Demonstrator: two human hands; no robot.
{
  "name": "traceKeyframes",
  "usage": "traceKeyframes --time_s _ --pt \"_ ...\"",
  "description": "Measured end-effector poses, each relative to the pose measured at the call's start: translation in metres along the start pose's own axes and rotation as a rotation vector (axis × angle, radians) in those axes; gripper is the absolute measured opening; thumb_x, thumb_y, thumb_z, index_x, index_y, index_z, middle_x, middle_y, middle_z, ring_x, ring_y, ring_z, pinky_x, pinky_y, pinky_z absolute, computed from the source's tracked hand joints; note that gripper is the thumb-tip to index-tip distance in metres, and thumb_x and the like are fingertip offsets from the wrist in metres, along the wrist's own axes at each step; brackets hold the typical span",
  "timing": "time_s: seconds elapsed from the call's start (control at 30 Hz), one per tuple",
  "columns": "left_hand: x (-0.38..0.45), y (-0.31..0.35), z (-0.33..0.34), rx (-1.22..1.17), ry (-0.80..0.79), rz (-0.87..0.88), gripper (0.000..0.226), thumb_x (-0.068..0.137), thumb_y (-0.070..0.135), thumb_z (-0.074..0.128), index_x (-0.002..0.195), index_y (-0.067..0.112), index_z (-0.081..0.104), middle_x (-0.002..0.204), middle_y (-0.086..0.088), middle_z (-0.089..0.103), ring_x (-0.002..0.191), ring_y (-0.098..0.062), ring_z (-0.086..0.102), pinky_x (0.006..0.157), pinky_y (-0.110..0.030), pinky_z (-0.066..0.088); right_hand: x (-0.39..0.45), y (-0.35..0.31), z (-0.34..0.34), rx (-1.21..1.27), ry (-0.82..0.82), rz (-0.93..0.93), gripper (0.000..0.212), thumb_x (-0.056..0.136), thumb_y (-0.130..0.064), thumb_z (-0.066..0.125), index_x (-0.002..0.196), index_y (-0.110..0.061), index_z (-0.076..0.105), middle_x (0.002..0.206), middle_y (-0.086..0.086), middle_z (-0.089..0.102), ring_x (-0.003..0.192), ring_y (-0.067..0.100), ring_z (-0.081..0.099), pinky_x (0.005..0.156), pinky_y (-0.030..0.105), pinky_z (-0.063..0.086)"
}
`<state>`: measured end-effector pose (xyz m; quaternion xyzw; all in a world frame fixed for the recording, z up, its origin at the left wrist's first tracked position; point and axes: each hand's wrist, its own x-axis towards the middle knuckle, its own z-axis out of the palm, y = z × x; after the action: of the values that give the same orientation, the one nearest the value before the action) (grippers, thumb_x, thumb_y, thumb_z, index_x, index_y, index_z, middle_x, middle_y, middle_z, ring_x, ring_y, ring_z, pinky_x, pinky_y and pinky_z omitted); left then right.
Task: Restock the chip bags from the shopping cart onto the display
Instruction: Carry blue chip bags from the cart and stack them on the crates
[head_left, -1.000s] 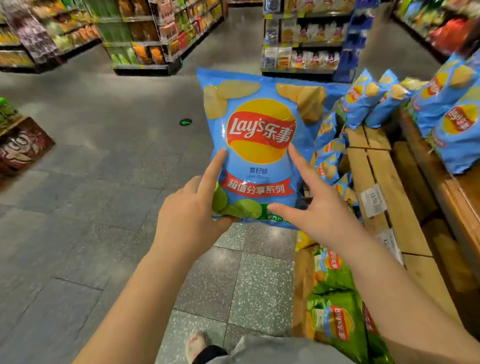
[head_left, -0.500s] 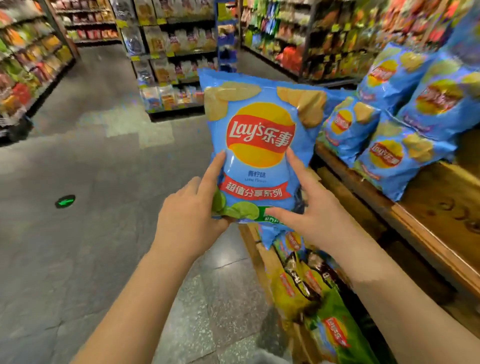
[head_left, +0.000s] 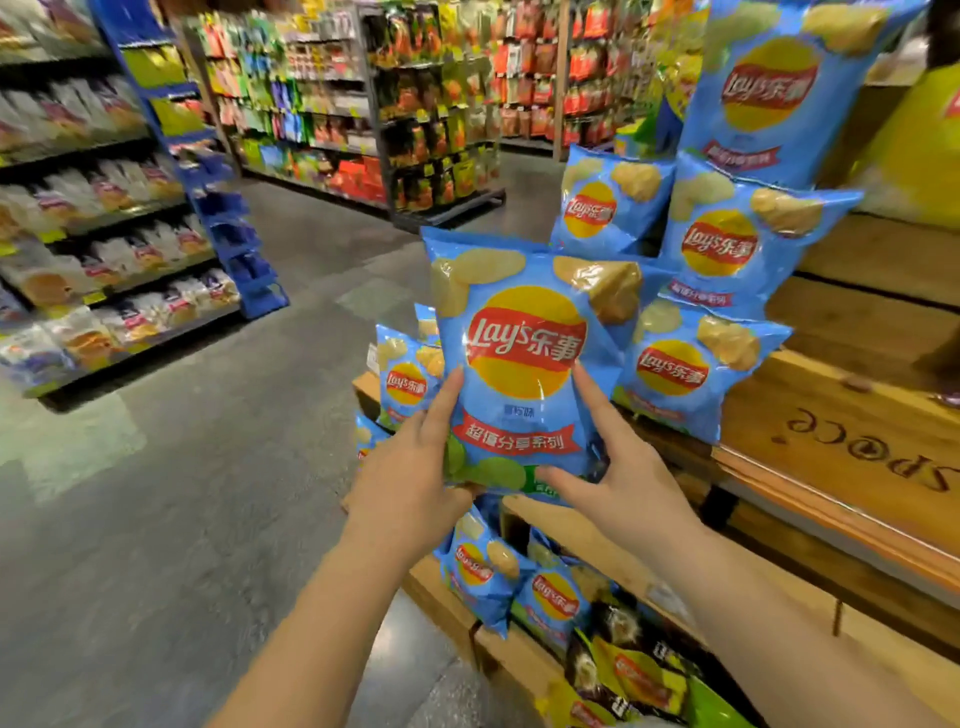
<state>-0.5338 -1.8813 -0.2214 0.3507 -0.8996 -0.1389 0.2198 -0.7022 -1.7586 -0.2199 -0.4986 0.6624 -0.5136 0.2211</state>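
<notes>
Supermarket aisles fill the background: a grey tiled floor (head_left: 171, 467) runs from 7 o'clock up to 12, with packed shelves (head_left: 104, 218) at 9 to 10 o'clock and more racks (head_left: 415, 114) at 12. A stepped wooden display (head_left: 841, 447) takes up the whole side from 2 to 5 o'clock, with writing burned into its top board. Blue chip bags stand on its tiers: a very large bag (head_left: 774, 83) at 1 o'clock, three stacked bags (head_left: 727, 249) below it, and lower bags (head_left: 519, 587) at 5 o'clock beside dark and green packs (head_left: 639, 670).

At centre, one blue chip bag (head_left: 524, 358) is held upright in the air, just in front of the stacked bags and level with the display's upper step. The left hand (head_left: 410, 478) grips its lower corner at 7 o'clock, forefinger stretched up the edge. The right hand (head_left: 618, 467) holds the opposite lower corner at 5 o'clock, thumb across the front bottom, forefinger along the side. Both forearms reach up from the bottom edge.
</notes>
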Motion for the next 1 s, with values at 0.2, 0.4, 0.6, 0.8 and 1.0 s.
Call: traceKeyframes --time_s 0.2,0.4,0.6,0.8,1.0 --pt "0.066 -0.051 0.008 -0.113 -0.067 0.14 0.119 0.075 0.027 0.072 0.12 0.068 -0.03 0.14 -0.002 0.043 0.107 -0.029 0.057 0.08 -0.043 0.048 0.059 0.013 0.025 -0.063 0.074 0.042 0.09 0.088 -0.016 0.068 0.135 -0.067 0.01 0.139 -0.026 0.038 0.126 -0.001 0.044 0.097 0.034 0.05" --pt "0.13 -0.11 0.035 -0.202 -0.146 0.318 0.117 0.077 0.024 0.074 0.126 0.066 -0.024 0.137 -0.006 0.046 0.114 -0.031 0.054 0.082 -0.045 0.05 0.1 0.036 0.064 -0.125 0.222 0.174 0.089 0.086 -0.017 0.069 0.131 -0.066 0.009 0.123 -0.045 0.03 0.11 -0.019 0.045 0.098 0.025 0.048" --pt "0.19 -0.152 0.051 -0.305 -0.294 0.52 0.108 0.076 0.027 0.076 0.131 0.06 -0.012 0.143 -0.007 0.043 0.111 -0.037 0.056 0.081 -0.048 0.05 0.127 0.047 0.104 -0.235 0.457 0.245 0.093 0.082 -0.008 0.073 0.138 -0.051 0.012 0.132 -0.027 0.036 0.125 0.007 0.045 0.099 0.036 0.048" --pt "0.237 -0.183 0.1 -0.348 -0.418 0.63 0.105 0.082 0.029 0.07 0.137 0.055 -0.015 0.144 -0.005 0.042 0.11 -0.032 0.057 0.076 -0.042 0.051 0.156 0.087 0.123 -0.323 0.571 0.371 0.095 0.082 -0.012 0.073 0.134 -0.058 0.01 0.135 -0.027 0.031 0.13 0.004 0.037 0.102 0.038 0.045" --pt "0.254 -0.206 0.18 -0.458 -0.584 0.567 0.097 0.088 0.014 0.064 0.134 0.049 -0.014 0.146 -0.004 0.038 0.108 -0.027 0.056 0.068 -0.031 0.043 0.17 0.154 0.137 -0.48 0.61 0.435 0.089 0.084 -0.027 0.07 0.147 -0.047 0.011 0.145 0.007 0.039 0.132 0.02 0.039 0.106 0.042 0.042"
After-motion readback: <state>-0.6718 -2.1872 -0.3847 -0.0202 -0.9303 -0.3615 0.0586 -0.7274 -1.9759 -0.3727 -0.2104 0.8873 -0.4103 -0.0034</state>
